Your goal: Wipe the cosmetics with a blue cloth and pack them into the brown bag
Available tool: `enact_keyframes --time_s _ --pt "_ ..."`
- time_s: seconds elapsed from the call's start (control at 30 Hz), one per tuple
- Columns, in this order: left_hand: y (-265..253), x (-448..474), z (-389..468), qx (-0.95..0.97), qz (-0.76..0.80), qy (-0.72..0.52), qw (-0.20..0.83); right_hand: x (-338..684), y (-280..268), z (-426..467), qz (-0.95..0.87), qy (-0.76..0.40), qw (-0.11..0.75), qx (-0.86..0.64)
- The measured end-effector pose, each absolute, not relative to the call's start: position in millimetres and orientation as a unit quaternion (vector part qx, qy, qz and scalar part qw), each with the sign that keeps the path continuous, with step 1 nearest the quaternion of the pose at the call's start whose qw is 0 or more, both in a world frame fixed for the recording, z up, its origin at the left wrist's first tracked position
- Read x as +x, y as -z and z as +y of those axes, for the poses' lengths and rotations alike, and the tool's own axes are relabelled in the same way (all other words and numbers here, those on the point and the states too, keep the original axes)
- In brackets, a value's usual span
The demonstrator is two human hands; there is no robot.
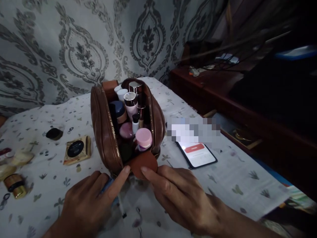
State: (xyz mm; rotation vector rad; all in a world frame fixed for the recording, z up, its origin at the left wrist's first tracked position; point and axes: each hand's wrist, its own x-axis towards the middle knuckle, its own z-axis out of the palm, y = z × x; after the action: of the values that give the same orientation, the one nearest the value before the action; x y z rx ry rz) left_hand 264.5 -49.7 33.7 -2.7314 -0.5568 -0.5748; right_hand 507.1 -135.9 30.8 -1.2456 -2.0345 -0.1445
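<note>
A brown leather makeup bag (100, 132) stands unzipped on the cloth, its mouth spread wide. Inside are a pink-lidded jar (144, 137), a pink and silver bottle (131, 105), a dark-blue-lidded jar (119, 110) and several white-capped containers (122, 94). My right hand (183, 195) pinches the tan leather tab (142, 163) at the bag's near end, index finger on top. My left hand (86, 198) lies just left of it, index fingertip touching the tab's left edge, other fingers curled. Something blue (107, 185) shows behind those fingers; whether they grip it is unclear.
A lit phone (198, 153) lies right of the bag. To the left are a gold compact (78, 150), a black round item (54, 133) and a gold-capped bottle (16, 186). Patterned curtain (84, 49) hangs behind; dark red furniture (198, 89) with an open drawer stands right.
</note>
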Motion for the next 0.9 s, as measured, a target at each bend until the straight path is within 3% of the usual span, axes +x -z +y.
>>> enact_keyframes --time_s 0.5,0.67,0.9 --pt "-26 261 -50 -0.951 -0.179 0.206 0.141 491 -21 -138 -0.747 0.024 0.404 -0.527" --pt "-22 241 -46 -0.948 -0.181 0.232 0.121 474 -29 -140 -0.781 0.009 0.399 -0.48" --pt "-23 200 -47 -0.977 -0.173 0.113 0.045 428 -34 -128 -0.83 -0.05 0.363 -0.419"
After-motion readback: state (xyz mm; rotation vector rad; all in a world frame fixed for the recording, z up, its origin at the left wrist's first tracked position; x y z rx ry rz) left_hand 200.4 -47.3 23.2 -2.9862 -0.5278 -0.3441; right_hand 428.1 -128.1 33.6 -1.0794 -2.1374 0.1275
